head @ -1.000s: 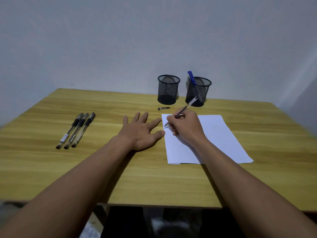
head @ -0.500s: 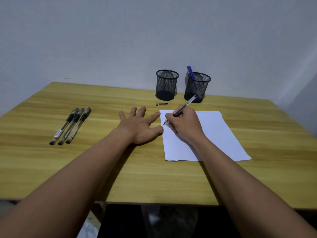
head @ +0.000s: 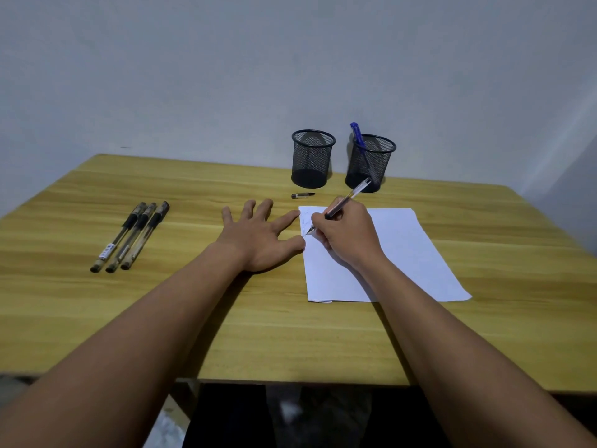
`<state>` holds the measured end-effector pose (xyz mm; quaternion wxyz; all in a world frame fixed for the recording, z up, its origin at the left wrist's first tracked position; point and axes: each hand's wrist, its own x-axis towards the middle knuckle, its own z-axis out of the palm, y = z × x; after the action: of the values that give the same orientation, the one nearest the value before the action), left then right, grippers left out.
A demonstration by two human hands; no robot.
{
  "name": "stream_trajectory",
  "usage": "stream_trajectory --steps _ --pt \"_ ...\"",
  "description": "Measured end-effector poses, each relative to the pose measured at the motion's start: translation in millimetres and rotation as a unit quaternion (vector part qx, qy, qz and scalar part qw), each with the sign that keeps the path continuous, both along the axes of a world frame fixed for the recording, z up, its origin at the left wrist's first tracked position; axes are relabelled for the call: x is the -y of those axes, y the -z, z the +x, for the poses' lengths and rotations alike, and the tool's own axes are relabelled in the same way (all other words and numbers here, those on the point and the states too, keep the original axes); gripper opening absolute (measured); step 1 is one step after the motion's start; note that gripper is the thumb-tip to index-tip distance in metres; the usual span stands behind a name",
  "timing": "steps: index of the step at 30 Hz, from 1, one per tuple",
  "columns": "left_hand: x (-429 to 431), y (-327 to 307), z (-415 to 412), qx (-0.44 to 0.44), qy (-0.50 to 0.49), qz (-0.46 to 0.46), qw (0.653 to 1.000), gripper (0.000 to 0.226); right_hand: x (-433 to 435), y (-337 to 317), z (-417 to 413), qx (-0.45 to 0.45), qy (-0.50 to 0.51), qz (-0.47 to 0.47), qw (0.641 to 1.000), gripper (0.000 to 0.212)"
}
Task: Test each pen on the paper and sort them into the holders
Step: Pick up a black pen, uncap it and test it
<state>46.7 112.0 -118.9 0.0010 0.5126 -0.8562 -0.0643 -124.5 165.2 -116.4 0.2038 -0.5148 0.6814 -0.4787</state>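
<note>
Three pens (head: pixel 129 237) are lying mid-left; your right hand (head: pixel 350 236) is gripping a pen (head: pixel 344 202), tip on the paper (head: pixel 400 253) at centre, left hand (head: pixel 258 236) resting flat, empty.

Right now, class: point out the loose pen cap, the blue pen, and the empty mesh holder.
pen cap (head: pixel 302 195), head view, middle of its body.
blue pen (head: pixel 356 133), head view, upper barrel above the rim.
empty mesh holder (head: pixel 312 160), head view, front wall.

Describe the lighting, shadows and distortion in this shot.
Head view: dim, soft, even light, no glare; faint shadows beside the two mesh holders and under the left hand; wide-angle stretch enlarges the forearms and bends the table edges; scribbles on the paper are small and faint.
</note>
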Motion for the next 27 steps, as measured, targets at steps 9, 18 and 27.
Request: stream_trajectory --steps 9,18,27 --pt "1 0 0 -0.001 -0.003 0.001 1.0 0.08 -1 -5 1 -0.021 0.031 0.02 0.999 0.015" --pt "-1 -1 -1 0.0 -0.005 0.006 1.0 0.078 -2 -8 1 -0.009 0.038 0.027 0.999 0.017" --pt "-1 -12 -2 -0.057 -0.01 0.034 0.998 0.077 0 -18 -9 0.215 0.041 -0.014 0.976 0.016"
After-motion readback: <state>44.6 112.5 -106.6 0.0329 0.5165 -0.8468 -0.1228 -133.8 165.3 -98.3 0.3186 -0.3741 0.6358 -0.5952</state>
